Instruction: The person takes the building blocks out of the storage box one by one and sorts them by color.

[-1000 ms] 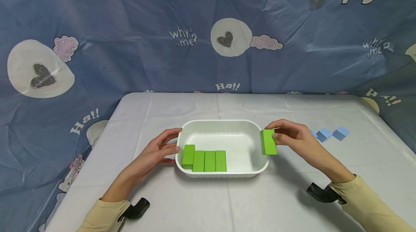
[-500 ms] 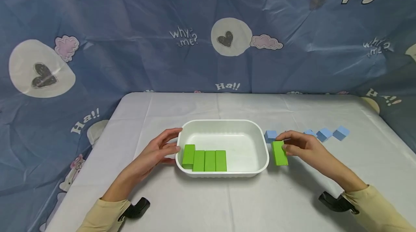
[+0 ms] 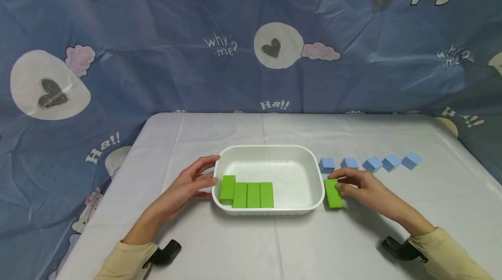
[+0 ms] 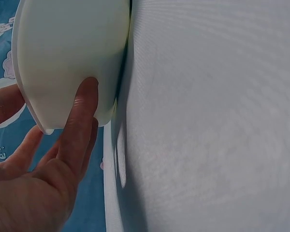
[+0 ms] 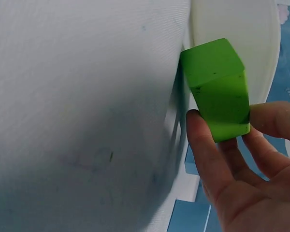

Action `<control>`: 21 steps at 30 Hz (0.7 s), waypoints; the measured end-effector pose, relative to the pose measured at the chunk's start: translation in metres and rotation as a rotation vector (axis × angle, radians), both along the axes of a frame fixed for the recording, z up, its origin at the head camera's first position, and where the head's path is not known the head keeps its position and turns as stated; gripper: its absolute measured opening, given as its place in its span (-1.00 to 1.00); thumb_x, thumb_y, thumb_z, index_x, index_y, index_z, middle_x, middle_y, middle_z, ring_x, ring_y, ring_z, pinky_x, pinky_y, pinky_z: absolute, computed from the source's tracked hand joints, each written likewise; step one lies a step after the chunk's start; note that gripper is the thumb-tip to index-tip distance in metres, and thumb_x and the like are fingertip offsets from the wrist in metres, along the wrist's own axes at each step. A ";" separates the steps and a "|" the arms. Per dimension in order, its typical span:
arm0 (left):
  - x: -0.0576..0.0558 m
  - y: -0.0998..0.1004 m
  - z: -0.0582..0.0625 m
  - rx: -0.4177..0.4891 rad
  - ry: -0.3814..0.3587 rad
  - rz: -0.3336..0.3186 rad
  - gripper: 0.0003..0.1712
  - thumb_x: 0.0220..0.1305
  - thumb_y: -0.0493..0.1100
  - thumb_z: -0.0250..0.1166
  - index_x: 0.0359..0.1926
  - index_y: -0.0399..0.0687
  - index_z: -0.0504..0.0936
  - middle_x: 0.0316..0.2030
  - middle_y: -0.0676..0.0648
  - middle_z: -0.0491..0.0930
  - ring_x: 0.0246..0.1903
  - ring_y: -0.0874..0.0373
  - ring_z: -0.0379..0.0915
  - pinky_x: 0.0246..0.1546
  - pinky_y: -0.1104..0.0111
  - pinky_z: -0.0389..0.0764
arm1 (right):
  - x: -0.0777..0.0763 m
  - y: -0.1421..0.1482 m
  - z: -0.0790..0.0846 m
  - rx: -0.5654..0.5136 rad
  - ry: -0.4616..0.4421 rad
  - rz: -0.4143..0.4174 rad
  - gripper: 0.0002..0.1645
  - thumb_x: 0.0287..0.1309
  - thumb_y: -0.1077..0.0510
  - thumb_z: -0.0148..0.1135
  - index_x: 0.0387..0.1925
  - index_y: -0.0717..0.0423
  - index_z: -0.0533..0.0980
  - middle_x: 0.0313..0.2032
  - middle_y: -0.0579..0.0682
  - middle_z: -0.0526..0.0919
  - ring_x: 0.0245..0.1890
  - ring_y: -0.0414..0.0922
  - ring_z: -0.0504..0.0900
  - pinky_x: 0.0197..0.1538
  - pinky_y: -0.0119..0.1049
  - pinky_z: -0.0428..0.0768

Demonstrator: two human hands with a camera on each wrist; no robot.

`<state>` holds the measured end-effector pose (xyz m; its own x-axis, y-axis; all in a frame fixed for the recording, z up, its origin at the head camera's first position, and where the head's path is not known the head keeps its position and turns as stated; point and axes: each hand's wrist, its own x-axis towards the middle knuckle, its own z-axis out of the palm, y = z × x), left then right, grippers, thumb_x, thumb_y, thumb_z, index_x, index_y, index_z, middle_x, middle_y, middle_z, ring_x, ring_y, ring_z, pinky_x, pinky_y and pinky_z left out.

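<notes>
Head view gives me a white plastic tray (image 3: 292,184), rectangular with rounded corners, standing on a bench (image 3: 251,249) spread with white cloth. Just beside the tray's right end, the right hand (image 3: 357,189) pinches a green rectangular block (image 3: 334,195) between thumb and fingers. That grip is closed down to the width of the block and has it by one end (my right wrist feed shows the rest of the block sticking out past the fingertips). Whether the block touches the bench or the tray wall, I cannot tell.

At the tray's left end, the left hand (image 3: 186,187) touches the rim and the outer wall. Its grip is slack, fingers spread and only lightly bent, and on my left wrist feed one fingertip lies against the tray's outer wall.

Inside the tray, along the near wall and toward its left end, I count four green blocks (image 3: 253,195) side by side; the leftmost sits a little farther from the near wall than the others. Off the tray's right end, toward its far corner, five light-blue blocks (image 3: 350,163) run outward in a row, the outer three turned at an angle. Beyond the tray and the bench hangs a blue printed sheet (image 3: 188,75).
</notes>
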<state>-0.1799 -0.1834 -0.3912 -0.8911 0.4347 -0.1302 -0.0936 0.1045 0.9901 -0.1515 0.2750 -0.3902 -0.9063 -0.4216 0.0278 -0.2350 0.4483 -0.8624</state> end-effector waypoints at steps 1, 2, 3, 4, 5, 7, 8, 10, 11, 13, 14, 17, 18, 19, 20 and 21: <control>0.000 0.000 0.000 -0.001 0.002 0.000 -0.32 0.35 -0.14 0.30 0.42 0.10 0.26 0.39 -0.09 0.23 0.15 -0.10 0.44 -0.10 0.07 0.59 | 0.000 -0.001 0.000 0.012 0.014 0.001 -0.70 0.39 0.27 0.13 0.10 0.24 0.52 0.03 0.18 0.56 -0.25 -0.09 0.62 -0.20 -0.23 0.62; 0.000 0.000 0.000 -0.001 0.001 0.000 -0.32 0.35 -0.14 0.30 0.42 0.10 0.26 0.39 -0.08 0.24 0.15 -0.09 0.45 -0.10 0.07 0.60 | 0.000 -0.001 0.000 0.020 0.023 -0.002 -0.70 0.39 0.27 0.13 0.10 0.23 0.52 0.02 0.17 0.56 -0.27 -0.10 0.62 -0.21 -0.24 0.62; -0.001 0.000 0.000 0.000 0.001 0.000 -0.32 0.35 -0.13 0.30 0.42 0.11 0.26 0.39 -0.08 0.24 0.15 -0.08 0.45 -0.09 0.07 0.59 | 0.000 -0.001 0.000 0.026 0.031 -0.003 -0.70 0.39 0.27 0.12 0.10 0.22 0.52 0.02 0.17 0.56 -0.27 -0.10 0.61 -0.21 -0.25 0.61; -0.001 0.000 0.000 0.000 0.000 0.000 -0.32 0.35 -0.13 0.30 0.42 0.11 0.26 0.39 -0.07 0.24 0.15 -0.08 0.45 -0.09 0.07 0.59 | 0.001 -0.002 0.000 0.028 0.037 -0.001 -0.70 0.40 0.28 0.11 0.11 0.23 0.52 0.03 0.17 0.56 -0.27 -0.11 0.61 -0.22 -0.25 0.61; -0.001 0.000 0.000 0.001 0.001 -0.001 -0.32 0.35 -0.13 0.30 0.42 0.11 0.26 0.39 -0.07 0.24 0.15 -0.08 0.45 -0.09 0.07 0.59 | 0.001 -0.002 0.000 0.034 0.042 0.001 -0.70 0.40 0.28 0.11 0.11 0.23 0.52 0.03 0.17 0.56 -0.27 -0.11 0.61 -0.22 -0.25 0.61; -0.001 0.000 0.000 0.002 0.002 -0.002 -0.32 0.35 -0.14 0.29 0.42 0.10 0.26 0.39 -0.08 0.24 0.15 -0.08 0.45 -0.09 0.07 0.59 | 0.001 -0.002 0.000 0.040 0.046 0.009 -0.70 0.41 0.28 0.10 0.11 0.23 0.51 0.03 0.18 0.56 -0.27 -0.12 0.60 -0.23 -0.25 0.60; -0.001 0.000 0.000 0.002 0.001 -0.001 -0.32 0.35 -0.14 0.29 0.42 0.11 0.26 0.39 -0.08 0.24 0.15 -0.08 0.45 -0.09 0.07 0.59 | 0.001 -0.002 0.000 0.041 0.047 0.012 -0.70 0.41 0.28 0.10 0.12 0.23 0.51 0.05 0.18 0.55 -0.27 -0.12 0.60 -0.23 -0.25 0.60; -0.001 0.000 -0.001 0.000 0.002 -0.003 -0.31 0.35 -0.14 0.29 0.43 0.10 0.25 0.39 -0.09 0.23 0.14 -0.08 0.45 -0.09 0.07 0.59 | 0.002 -0.002 -0.001 0.052 0.045 0.016 -0.69 0.41 0.27 0.09 0.12 0.22 0.51 0.07 0.18 0.55 -0.24 -0.10 0.61 -0.22 -0.24 0.60; -0.001 0.000 -0.001 -0.001 0.002 -0.004 -0.31 0.35 -0.14 0.29 0.43 0.09 0.25 0.39 -0.09 0.23 0.14 -0.09 0.45 -0.09 0.07 0.59 | 0.002 -0.002 -0.001 0.063 0.048 0.012 -0.70 0.41 0.26 0.10 0.12 0.21 0.51 0.08 0.17 0.55 -0.20 -0.09 0.61 -0.18 -0.22 0.61; -0.001 0.000 -0.001 -0.004 0.001 -0.004 -0.31 0.35 -0.14 0.29 0.43 0.09 0.25 0.40 -0.09 0.23 0.15 -0.09 0.44 -0.09 0.07 0.59 | 0.002 -0.002 0.000 0.089 0.061 -0.001 -0.70 0.41 0.25 0.11 0.12 0.18 0.52 0.09 0.13 0.56 -0.07 -0.04 0.60 -0.08 -0.16 0.60; -0.001 0.000 -0.001 -0.005 0.000 -0.005 -0.31 0.35 -0.14 0.29 0.43 0.09 0.25 0.40 -0.09 0.23 0.15 -0.09 0.44 -0.08 0.08 0.59 | 0.002 -0.002 0.000 0.103 0.066 -0.010 -0.70 0.41 0.25 0.12 0.12 0.16 0.53 0.10 0.11 0.57 0.00 0.00 0.58 -0.02 -0.11 0.59; -0.001 0.000 -0.001 -0.003 0.001 -0.006 -0.31 0.35 -0.14 0.29 0.43 0.08 0.24 0.40 -0.10 0.22 0.15 -0.10 0.44 -0.08 0.08 0.59 | 0.003 -0.001 0.002 0.142 0.089 -0.033 -0.70 0.40 0.23 0.13 0.11 0.13 0.55 0.10 0.05 0.58 0.15 0.06 0.50 0.11 0.00 0.52; -0.001 0.000 -0.001 -0.002 0.002 -0.006 -0.31 0.35 -0.14 0.29 0.44 0.08 0.24 0.40 -0.10 0.22 0.15 -0.10 0.44 -0.08 0.08 0.59 | 0.003 -0.001 0.003 0.147 0.089 -0.042 -0.70 0.40 0.23 0.14 0.11 0.12 0.55 0.11 0.04 0.58 0.16 0.07 0.49 0.12 0.00 0.52; -0.001 0.000 -0.001 -0.002 0.003 -0.007 -0.31 0.35 -0.14 0.29 0.44 0.07 0.24 0.40 -0.10 0.22 0.15 -0.10 0.44 -0.08 0.08 0.59 | 0.003 0.000 0.004 0.146 0.087 -0.049 -0.71 0.40 0.22 0.14 0.11 0.12 0.55 0.11 0.03 0.57 0.16 0.05 0.50 0.12 -0.02 0.52; -0.001 0.000 -0.001 0.000 0.003 -0.006 -0.31 0.35 -0.14 0.29 0.43 0.08 0.24 0.40 -0.10 0.22 0.15 -0.09 0.45 -0.08 0.07 0.59 | 0.003 0.000 0.005 0.141 0.081 -0.054 -0.70 0.40 0.22 0.14 0.11 0.12 0.55 0.12 0.04 0.57 0.15 0.03 0.50 0.11 -0.05 0.53; -0.001 0.000 -0.001 0.001 0.004 -0.006 -0.31 0.36 -0.14 0.29 0.43 0.08 0.24 0.40 -0.10 0.23 0.15 -0.10 0.45 -0.09 0.07 0.59 | 0.003 0.001 0.007 0.132 0.078 -0.058 -0.70 0.40 0.22 0.14 0.11 0.13 0.54 0.12 0.05 0.56 0.14 0.00 0.52 0.10 -0.10 0.54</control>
<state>-0.1813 -0.1834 -0.3925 -0.8889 0.4403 -0.1260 -0.0886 0.1045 0.9906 -0.1489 0.2756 -0.3836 -0.9266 -0.3732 0.0472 -0.2696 0.5713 -0.7752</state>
